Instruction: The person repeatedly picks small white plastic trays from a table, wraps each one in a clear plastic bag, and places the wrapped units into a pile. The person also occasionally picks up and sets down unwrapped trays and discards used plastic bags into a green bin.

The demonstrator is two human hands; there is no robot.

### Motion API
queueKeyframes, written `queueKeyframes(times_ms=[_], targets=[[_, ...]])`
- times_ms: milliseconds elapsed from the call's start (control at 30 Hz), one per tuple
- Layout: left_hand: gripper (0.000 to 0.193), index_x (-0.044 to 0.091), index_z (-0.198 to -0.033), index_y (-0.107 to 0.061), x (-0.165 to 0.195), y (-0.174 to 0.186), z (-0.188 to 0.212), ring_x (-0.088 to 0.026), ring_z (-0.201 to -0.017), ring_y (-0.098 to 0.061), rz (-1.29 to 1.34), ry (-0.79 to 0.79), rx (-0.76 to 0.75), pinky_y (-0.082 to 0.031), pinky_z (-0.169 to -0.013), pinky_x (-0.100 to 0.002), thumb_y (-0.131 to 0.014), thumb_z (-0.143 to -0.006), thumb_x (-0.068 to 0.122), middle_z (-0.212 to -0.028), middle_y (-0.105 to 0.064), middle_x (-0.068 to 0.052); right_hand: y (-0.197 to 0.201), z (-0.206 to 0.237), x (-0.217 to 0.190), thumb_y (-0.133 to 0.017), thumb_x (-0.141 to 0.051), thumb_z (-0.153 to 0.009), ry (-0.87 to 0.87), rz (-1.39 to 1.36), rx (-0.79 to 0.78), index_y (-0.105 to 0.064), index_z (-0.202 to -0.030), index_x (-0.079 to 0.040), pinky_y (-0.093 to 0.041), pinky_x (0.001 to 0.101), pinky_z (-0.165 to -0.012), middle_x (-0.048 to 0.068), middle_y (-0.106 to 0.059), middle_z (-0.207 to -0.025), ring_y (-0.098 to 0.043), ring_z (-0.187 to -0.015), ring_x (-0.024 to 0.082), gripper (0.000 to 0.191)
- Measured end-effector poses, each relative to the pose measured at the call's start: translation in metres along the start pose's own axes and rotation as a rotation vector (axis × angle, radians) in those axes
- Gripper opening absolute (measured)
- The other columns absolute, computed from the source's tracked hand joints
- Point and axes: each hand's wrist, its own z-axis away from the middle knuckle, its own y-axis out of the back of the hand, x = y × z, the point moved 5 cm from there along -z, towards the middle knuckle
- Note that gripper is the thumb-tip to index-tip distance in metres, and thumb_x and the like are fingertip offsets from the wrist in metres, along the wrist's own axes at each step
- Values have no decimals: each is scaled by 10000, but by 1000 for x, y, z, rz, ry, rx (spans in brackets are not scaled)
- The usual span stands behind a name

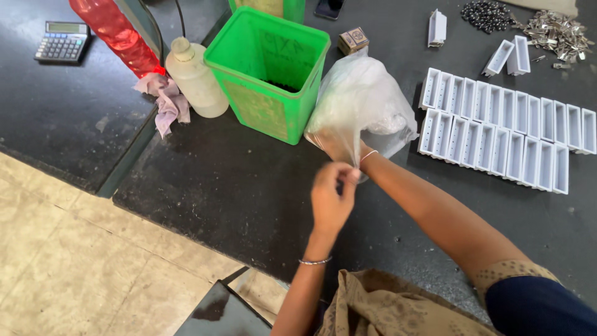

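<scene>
A clear plastic bag [364,99] with small white contents stands on the dark worktop [236,186]. My right hand [341,149] is pushed inside the bag's mouth and shows only through the film. The fingers of my left hand [331,198] pinch the bag's lower edge just below it. A thin bangle circles my left wrist.
A green bin [268,74] stands left of the bag, with a pale bottle [194,78] and a crumpled cloth [166,99] beside it. Two rows of white open boxes [507,127] lie to the right. Dark beads [486,15] and metal clips [556,30] sit at the far right; a calculator [62,41] is far left.
</scene>
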Motion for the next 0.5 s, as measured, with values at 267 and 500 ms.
queueKeyframes(times_ms=[267,500], targets=[[600,23,-1259,-598,24,57,-133,-400,-1366,-416,-692,-451,171,-294,-1112,-598,-855,-755,221,-1285,-609,-157,11,0,-20,-553,-223,-944,90,570,-226,-626,-1206,-32,-530,433,-825,131,-698,-1066,-678,-979,290,333],[326,24,-949,-613,29,81,-171,-383,-1325,-510,-530,-446,192,-417,-1089,-497,-875,-757,51,-1074,-656,-126,20,9,-17,-597,-250,-934,-4,347,-97,-636,-1178,-31,-502,466,-887,155,-686,-1092,-654,-1030,329,330]])
